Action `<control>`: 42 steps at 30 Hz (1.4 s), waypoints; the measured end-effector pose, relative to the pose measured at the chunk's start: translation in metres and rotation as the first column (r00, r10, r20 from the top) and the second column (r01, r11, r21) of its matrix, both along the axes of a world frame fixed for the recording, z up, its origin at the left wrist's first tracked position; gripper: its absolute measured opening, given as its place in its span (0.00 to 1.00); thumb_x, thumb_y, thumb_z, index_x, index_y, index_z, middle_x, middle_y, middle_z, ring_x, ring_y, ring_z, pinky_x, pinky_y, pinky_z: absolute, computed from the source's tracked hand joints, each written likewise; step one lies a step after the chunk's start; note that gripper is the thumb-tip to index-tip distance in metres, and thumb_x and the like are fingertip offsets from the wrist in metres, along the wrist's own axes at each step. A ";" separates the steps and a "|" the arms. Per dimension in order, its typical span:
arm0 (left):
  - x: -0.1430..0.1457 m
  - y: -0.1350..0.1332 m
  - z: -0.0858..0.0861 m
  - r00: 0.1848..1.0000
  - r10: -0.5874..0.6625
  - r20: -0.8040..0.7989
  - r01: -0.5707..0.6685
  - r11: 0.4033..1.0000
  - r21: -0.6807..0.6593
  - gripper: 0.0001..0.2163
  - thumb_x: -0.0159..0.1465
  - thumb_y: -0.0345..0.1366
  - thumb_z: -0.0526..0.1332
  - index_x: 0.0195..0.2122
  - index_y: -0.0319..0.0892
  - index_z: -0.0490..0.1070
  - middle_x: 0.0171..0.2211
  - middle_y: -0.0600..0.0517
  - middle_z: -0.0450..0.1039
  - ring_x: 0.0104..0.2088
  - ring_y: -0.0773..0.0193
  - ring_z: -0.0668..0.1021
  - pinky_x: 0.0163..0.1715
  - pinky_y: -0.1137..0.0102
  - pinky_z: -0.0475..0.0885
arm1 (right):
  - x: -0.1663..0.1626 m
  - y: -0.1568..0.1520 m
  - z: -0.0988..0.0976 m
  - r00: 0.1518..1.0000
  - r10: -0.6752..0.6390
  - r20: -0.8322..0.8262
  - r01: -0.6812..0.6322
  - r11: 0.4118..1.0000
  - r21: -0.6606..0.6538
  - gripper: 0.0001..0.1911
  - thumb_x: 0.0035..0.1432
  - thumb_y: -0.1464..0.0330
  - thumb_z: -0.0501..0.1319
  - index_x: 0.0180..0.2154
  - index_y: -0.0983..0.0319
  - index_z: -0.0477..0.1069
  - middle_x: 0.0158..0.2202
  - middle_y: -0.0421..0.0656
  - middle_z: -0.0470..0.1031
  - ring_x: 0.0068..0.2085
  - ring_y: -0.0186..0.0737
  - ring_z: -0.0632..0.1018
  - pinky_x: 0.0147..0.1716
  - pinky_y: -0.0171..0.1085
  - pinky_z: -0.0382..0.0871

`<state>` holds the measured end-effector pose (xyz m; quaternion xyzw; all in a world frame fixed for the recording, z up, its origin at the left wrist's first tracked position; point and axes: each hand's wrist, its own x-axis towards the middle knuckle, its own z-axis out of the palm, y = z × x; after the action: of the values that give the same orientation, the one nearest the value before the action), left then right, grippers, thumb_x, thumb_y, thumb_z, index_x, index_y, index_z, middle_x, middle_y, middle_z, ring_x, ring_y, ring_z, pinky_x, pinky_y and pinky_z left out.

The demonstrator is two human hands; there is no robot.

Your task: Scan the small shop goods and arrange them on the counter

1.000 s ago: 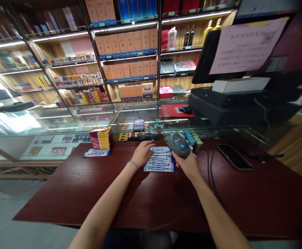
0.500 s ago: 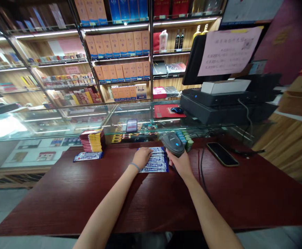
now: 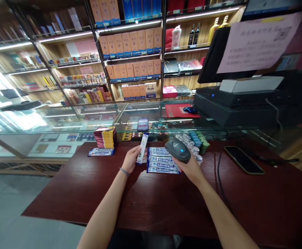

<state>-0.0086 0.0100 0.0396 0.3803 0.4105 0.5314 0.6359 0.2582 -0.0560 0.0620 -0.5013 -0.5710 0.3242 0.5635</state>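
Between the thumb and fingers of my left hand [image 3: 130,159] is a slim blue-and-white packet [image 3: 143,148], tilted nearly upright. My right hand [image 3: 192,169] is wrapped round a dark barcode scanner [image 3: 178,149] with a lit blue spot on top. Several matching packets [image 3: 162,165] lie in a row of strips on the desk, between the two hands. The scanner head covers the upper right end of that row. Off to the left, a few more blue-and-white packets [image 3: 101,152] lie in front of a stack of red and yellow packs [image 3: 105,137].
Behind the scanner stand several small round containers [image 3: 199,140] with green, blue and clear sides. A phone [image 3: 243,159] lies on the right of the brown desk [image 3: 151,200], near the scanner's cable [image 3: 220,180]. A glass counter [image 3: 94,117] and a monitor [image 3: 213,55] stand beyond.
My left hand has lifted one packet from the row and moved left with it, tilting it up. My right hand still holds the scanner. The view has shifted left.
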 end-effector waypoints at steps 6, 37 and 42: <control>-0.017 0.004 -0.003 0.971 0.060 0.230 -0.047 0.997 -0.058 0.11 0.67 0.38 0.66 0.48 0.42 0.75 0.52 0.41 0.79 0.47 0.55 0.84 0.48 0.60 0.82 | -0.007 -0.003 -0.016 0.939 0.262 0.222 -0.259 0.965 -0.042 0.28 0.55 0.63 0.68 0.56 0.57 0.67 0.47 0.45 0.82 0.45 0.49 0.82 0.45 0.42 0.75; -0.006 0.012 -0.018 0.848 0.410 0.335 -0.447 0.894 0.037 0.10 0.67 0.36 0.65 0.42 0.46 0.62 0.45 0.49 0.80 0.48 0.62 0.84 0.58 0.57 0.75 | -0.010 -0.008 -0.023 0.864 0.323 0.386 -0.336 0.941 -0.035 0.24 0.57 0.64 0.65 0.55 0.56 0.66 0.44 0.45 0.83 0.42 0.49 0.83 0.41 0.41 0.76; -0.013 0.016 -0.013 0.806 0.487 0.336 -0.513 0.858 -0.013 0.10 0.67 0.35 0.65 0.40 0.45 0.62 0.40 0.51 0.79 0.41 0.64 0.85 0.53 0.59 0.78 | -0.006 -0.001 -0.035 0.883 0.284 0.374 -0.298 0.954 -0.022 0.29 0.55 0.61 0.67 0.57 0.57 0.67 0.43 0.46 0.83 0.43 0.53 0.84 0.43 0.44 0.77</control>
<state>-0.0216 0.0256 0.0266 0.1898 0.3635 0.7513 0.5170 0.2525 -0.0566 0.0267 -0.4522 -0.7421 0.2934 0.3984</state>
